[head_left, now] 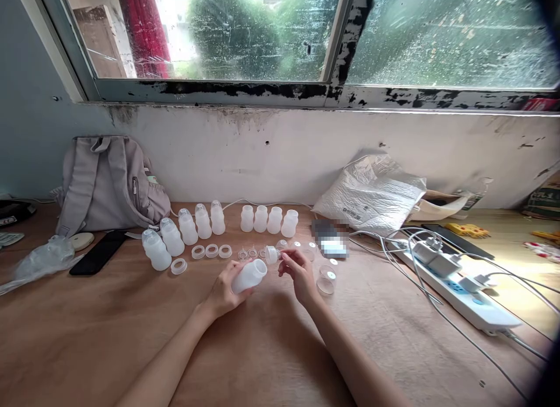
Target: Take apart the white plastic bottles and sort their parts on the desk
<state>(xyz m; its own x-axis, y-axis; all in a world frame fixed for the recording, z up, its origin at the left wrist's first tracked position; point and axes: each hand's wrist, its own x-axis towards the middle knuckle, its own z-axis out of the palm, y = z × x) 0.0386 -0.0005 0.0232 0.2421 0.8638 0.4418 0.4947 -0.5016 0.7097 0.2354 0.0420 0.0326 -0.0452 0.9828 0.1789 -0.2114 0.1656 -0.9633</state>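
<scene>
My left hand (222, 293) is wrapped round a white translucent bottle (249, 275), held tilted with its open neck toward the right. My right hand (298, 271) pinches a small ring-and-nipple piece (272, 255) just off the bottle's neck. Beyond my hands lie several loose white rings (212, 251) and clear nipples (247, 253) in a row. Behind them stand several capped bottles (187, 227) on the left and several open bottles (268, 219) in the middle. Clear caps (326, 279) lie to the right of my right hand.
A grey backpack (107, 185) leans against the wall at the left, with a black phone (98, 253) and a crumpled plastic bag (41, 260) before it. A white plastic package (371, 194) lies at the back right. A power strip (461, 293) with chargers and cables lies on the wooden table (109, 325) at the right.
</scene>
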